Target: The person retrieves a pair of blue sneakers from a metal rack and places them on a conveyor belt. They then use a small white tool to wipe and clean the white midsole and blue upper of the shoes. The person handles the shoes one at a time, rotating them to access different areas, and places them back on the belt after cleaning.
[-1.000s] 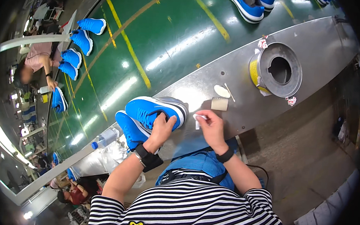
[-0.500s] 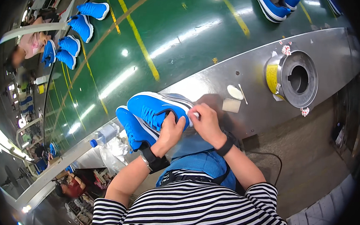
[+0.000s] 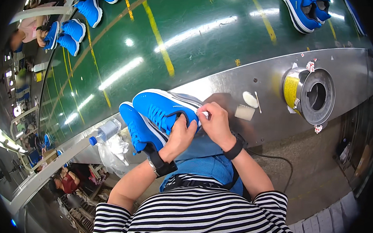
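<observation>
Blue shoe between two hands

Left hand closed on its collar; right hand pinching a small white scrap at the heel's sole edge. Shoe held over the metal ledge, just beside a second blue shoe. I see a round metal canister further right.

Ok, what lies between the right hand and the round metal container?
In the head view, between the right hand and the container: a beige square, a white oval piece and a thin white stick.
</observation>
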{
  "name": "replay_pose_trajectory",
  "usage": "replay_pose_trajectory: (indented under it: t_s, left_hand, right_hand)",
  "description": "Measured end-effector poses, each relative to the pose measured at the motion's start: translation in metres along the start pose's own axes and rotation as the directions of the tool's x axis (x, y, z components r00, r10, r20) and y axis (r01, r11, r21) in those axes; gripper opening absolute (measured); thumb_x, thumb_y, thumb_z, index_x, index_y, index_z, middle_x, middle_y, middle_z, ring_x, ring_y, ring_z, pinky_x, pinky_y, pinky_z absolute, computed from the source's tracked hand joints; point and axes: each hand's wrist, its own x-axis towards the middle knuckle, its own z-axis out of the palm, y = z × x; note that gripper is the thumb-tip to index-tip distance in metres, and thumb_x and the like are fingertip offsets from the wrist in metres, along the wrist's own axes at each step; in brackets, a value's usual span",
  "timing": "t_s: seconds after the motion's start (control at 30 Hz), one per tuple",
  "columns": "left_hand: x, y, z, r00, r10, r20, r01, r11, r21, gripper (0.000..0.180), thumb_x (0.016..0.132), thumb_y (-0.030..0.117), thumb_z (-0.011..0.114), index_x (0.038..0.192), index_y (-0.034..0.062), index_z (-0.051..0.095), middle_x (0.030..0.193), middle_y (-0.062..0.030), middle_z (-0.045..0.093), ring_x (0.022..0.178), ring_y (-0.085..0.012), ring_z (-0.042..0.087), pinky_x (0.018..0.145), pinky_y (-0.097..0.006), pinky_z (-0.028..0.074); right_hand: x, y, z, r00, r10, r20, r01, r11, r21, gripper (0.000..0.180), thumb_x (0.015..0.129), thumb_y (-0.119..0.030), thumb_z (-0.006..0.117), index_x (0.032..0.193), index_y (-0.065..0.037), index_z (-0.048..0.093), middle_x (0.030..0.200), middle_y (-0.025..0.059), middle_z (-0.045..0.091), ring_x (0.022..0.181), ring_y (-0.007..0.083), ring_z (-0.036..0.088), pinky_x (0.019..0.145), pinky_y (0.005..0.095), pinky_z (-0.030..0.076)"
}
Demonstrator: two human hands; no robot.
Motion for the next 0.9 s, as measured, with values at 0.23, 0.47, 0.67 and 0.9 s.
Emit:
replay_pose_trajectory:
  t_s: [0.23,0.47,0.67,0.9]
  left_hand:
    - [0.001,-0.007,0.005,0.992,0.115,-0.052,-0.119,0.991,-0.067,0.023,0.086,0.012,0.054,0.094,-0.0094,0.052,0.078,-0.0234,0.058,0.07,-0.0314,0.059,0.063,-0.039,0.045]
    - [0.001,-0.011,0.004,0.998,0.056,-0.029,-0.058,0.995,-0.076,0.021,0.086,0.012,0.054,0.093,-0.0078,0.052,0.074,-0.0195,0.056,0.067,-0.0273,0.056,0.062,-0.038,0.045]
    - [0.0,-0.005,0.003,1.0,-0.008,-0.016,0.006,0.994,-0.106,0.02,0.086,0.013,0.054,0.09,-0.0068,0.051,0.071,-0.0183,0.054,0.065,-0.0262,0.055,0.06,-0.039,0.043]
    - [0.001,-0.009,0.006,0.996,0.064,-0.061,-0.07,0.991,-0.114,0.021,0.087,0.014,0.054,0.09,-0.0067,0.052,0.073,-0.02,0.056,0.067,-0.0275,0.057,0.061,-0.038,0.044]
  right_hand:
    - [0.007,-0.002,-0.003,0.997,0.038,0.073,-0.039,0.999,0.017,0.007,0.074,-0.002,0.068,0.081,-0.003,0.066,0.069,0.0063,0.055,0.055,0.0146,0.05,0.052,0.0276,0.041]
    - [0.0,-0.004,-0.013,0.984,0.072,0.16,-0.075,0.997,0.011,0.005,0.074,-0.002,0.066,0.079,-0.003,0.065,0.07,0.0079,0.057,0.057,0.0179,0.053,0.054,0.0291,0.042]
    - [0.017,0.0,-0.008,0.984,-0.085,0.156,0.082,0.996,0.025,0.004,0.073,-0.003,0.066,0.078,-0.003,0.065,0.072,0.0084,0.057,0.058,0.0181,0.053,0.053,0.0299,0.042]
    - [0.03,0.005,-0.003,0.972,-0.101,0.211,0.099,0.995,0.019,0.004,0.074,-0.003,0.065,0.078,-0.002,0.065,0.07,0.0088,0.055,0.063,0.0244,0.055,0.059,0.0335,0.044]
